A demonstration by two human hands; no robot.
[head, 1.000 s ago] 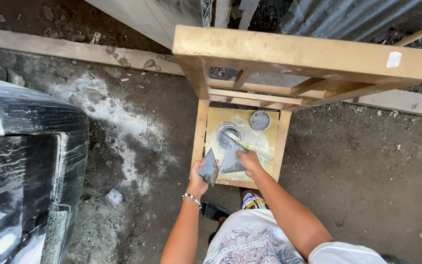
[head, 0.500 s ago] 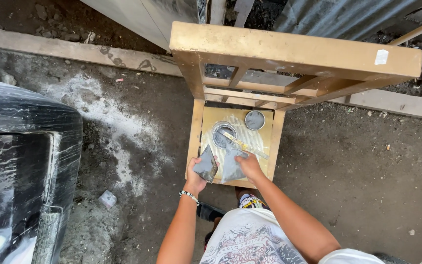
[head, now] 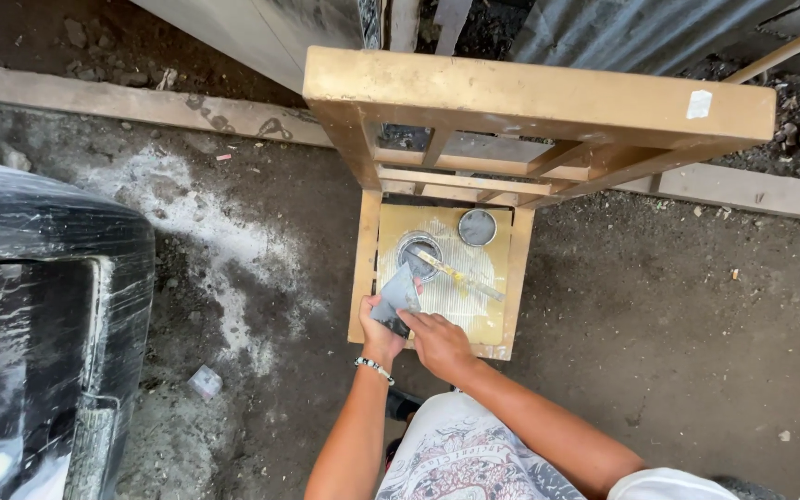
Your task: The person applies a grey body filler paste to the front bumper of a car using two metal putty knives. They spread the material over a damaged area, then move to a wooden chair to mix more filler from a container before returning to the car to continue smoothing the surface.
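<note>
both hands seemingly hold scraper; stool top overhangs.

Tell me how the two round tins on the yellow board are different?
The nearer tin has a yellowish stick lying across its top; the farther tin has nothing on it. The nearer tin looks wider and sits close to the hands; the farther tin sits toward the chair back. Both are round, grey and upright.

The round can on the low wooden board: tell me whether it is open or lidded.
Open. The round can shows a dark inside, and its grey lid lies apart beside it.
</note>
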